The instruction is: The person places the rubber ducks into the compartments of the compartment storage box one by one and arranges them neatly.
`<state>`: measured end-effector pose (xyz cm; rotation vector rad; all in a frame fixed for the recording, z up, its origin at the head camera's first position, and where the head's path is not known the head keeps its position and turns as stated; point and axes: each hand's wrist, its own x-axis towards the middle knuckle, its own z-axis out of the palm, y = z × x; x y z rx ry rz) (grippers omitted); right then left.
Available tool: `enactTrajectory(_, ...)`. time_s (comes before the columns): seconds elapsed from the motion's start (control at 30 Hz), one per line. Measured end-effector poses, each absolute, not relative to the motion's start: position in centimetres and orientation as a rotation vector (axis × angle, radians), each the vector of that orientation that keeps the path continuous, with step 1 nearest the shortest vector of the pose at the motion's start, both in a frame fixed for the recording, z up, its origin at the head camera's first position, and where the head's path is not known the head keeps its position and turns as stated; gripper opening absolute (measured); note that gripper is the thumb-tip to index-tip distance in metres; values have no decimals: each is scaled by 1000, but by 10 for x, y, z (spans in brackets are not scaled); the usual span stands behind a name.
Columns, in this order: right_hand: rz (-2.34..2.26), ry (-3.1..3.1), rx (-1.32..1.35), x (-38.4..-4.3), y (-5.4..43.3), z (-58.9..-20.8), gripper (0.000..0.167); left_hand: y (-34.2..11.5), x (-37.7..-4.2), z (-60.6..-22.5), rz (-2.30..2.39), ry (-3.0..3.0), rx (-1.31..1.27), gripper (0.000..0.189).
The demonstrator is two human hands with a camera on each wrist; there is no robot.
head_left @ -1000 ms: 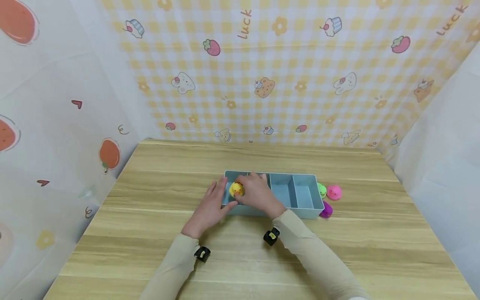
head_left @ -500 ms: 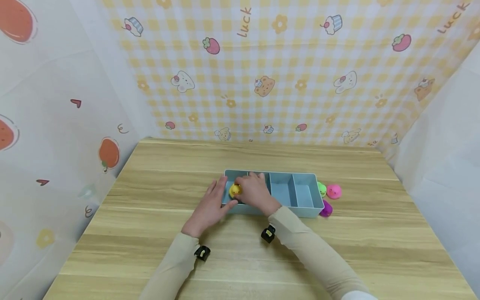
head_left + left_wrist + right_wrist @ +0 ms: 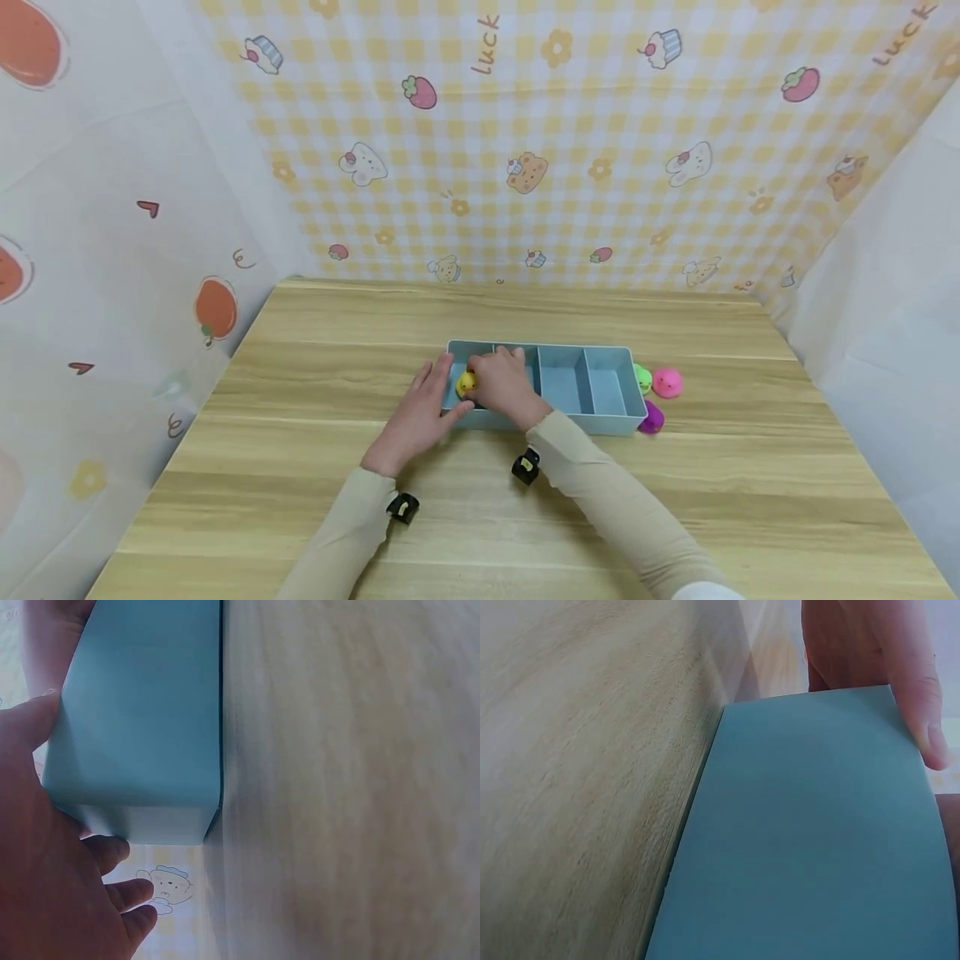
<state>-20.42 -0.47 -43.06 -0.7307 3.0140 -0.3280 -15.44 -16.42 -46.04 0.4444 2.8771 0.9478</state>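
My right hand (image 3: 504, 385) reaches into the leftmost compartment of a blue-grey divided box (image 3: 566, 385). Its fingers hold a yellow toy duck (image 3: 466, 383), which sits low between the walls and is partly covered by them. My left hand (image 3: 417, 414) lies at the box's left end, fingers fairly straight along that side and thumb over the front rim. In the left wrist view the left hand's fingers (image 3: 124, 894) are spread past the box corner, and the thumb touches the rim. The right wrist view shows the box's front wall (image 3: 810, 825), with the duck hidden.
At the box's right end lie a green toy duck (image 3: 642, 378), a pink one (image 3: 667, 382) and a purple one (image 3: 652, 417). The wooden table (image 3: 750, 467) stretches around the box, with a patterned cloth (image 3: 570, 167) behind it.
My right hand has shifted slightly left and lower into the leftmost compartment, taking the yellow duck with it. My left hand has stayed at the box's left end.
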Motion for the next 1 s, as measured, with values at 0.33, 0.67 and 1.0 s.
enactTrajectory(0.33, -212, 2999, -727, -205, -6, -431, 29, -163, -153, -459, 961, 2893, 443, 83)
enactTrajectory(0.67, -184, 3020, -728, -200, -4, -427, 37, -163, -153, -461, 960, 2876, 425, 83)
enactTrajectory(1.0, -277, 3092, -806, -195, 4, -415, 40, -163, -152, -462, 986, 2892, 442, 81)
